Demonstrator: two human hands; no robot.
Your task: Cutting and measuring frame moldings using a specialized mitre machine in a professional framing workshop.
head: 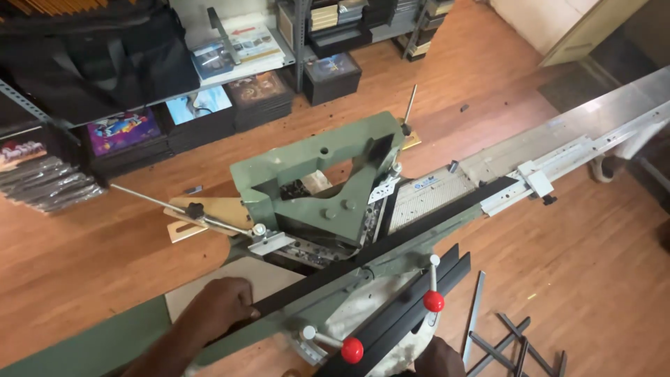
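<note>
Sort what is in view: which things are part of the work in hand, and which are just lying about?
In hand:
- left hand, resting on the long black moulding strip
- green cutting machine that the strip lies across
- red-knobbed levers
- right hand, low by a second black strip

Lying about:
- cut offcuts on the floor
- framed pictures under the shelves
- black bag

Cutting machine body [317, 185], frame centre: matt sage green. Long moulding strip [391, 241] across machine: black. Second moulding strips [405, 318], lower centre: black. Two lever knobs [433, 301], lower centre: glossy red, on silver stems. Measuring rail [579, 143], upper right: bare silver-grey metal, white stop block. Floor [112, 258]: orange-brown wood, visible grain. Offcuts [516, 342], lower right: dark grey. Boxes under shelf [122, 131], upper left: black sides, multicoloured printed tops.
</note>
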